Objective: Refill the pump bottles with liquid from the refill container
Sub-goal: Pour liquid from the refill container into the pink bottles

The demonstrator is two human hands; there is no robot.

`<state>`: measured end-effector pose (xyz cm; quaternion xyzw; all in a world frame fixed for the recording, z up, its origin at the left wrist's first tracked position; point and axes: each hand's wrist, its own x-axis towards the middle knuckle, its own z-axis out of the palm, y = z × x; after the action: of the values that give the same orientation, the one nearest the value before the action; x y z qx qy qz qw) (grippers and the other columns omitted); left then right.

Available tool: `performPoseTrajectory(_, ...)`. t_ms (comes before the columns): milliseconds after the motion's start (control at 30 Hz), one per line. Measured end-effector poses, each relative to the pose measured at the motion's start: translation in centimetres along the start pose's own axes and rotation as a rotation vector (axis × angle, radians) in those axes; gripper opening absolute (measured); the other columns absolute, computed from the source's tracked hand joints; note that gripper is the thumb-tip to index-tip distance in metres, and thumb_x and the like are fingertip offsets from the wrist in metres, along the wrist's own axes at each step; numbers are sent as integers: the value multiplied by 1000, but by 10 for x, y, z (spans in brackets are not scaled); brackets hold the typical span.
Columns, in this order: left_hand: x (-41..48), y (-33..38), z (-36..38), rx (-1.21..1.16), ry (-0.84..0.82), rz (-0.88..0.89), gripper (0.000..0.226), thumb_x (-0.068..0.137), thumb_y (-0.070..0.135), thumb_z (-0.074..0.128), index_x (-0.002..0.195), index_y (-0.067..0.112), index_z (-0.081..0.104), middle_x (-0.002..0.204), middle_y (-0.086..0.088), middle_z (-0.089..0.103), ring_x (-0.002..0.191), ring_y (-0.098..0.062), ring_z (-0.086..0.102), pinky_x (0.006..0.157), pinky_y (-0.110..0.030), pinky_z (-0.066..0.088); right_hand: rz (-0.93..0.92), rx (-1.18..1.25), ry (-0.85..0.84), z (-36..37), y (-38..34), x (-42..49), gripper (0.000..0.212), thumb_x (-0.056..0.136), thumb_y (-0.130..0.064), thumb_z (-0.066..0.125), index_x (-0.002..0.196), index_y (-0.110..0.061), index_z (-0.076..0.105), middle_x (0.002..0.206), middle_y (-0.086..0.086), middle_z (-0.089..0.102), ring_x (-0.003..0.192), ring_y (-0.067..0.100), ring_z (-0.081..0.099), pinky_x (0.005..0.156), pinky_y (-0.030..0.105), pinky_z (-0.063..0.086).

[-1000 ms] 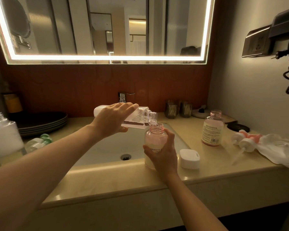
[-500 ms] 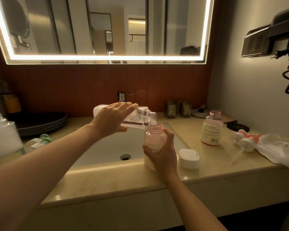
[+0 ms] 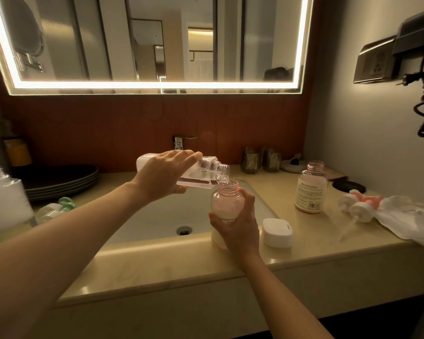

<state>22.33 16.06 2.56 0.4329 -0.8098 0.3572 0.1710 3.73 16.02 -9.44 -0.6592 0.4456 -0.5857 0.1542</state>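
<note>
- Tilting almost level over the sink basin (image 3: 157, 216), the clear refill container (image 3: 206, 171) is gripped by the left hand (image 3: 162, 174), with the fingers curled over its top and the thumb tucked beneath.
- Its open neck is held just above the mouth of an uncapped pink pump bottle (image 3: 225, 204), and a thin stream of liquid is seen between the two.
- That pump bottle is stood on the beige countertop (image 3: 169, 265) at the basin's front right edge and is clasped by the right hand (image 3: 240, 226), fingers and thumb wrapped round its lower half.
- A white rectangular cap (image 3: 277, 232) is laid just beside it, to the right.
- A second uncapped pink bottle (image 3: 310, 192) is stood farther right, well apart, with two white pump heads (image 3: 359, 211) laid near it beside a crumpled plastic bag (image 3: 416, 221).
- Dark plates (image 3: 59, 178) are stacked at the counter's left.
</note>
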Motion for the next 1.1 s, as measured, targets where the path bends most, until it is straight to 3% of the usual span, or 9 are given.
performPoseTrajectory(200,0,0,0,6,-1,4,90,45,26,92,122,1,54,111,-19,64,92,-36,66,67,-42,56,1,3,-4,0,0,0,85,66,-38,78,132,-23,26,131,1,44,103,11,45,74,26,50)
performPoseTrajectory(867,2,0,-2,11,2,14,90,43,26,92,121,0,55,109,-20,64,91,-36,66,67,-42,56,1,4,-1,1,2,0,85,66,-40,77,132,-24,25,131,1,45,101,10,45,67,12,40)
performPoseTrajectory(1100,2,1,-3,18,0,19,91,42,26,92,121,1,55,110,-18,64,92,-35,66,68,-40,56,3,-7,-2,1,0,0,86,66,-40,77,132,-21,26,131,1,45,101,10,44,70,17,42)
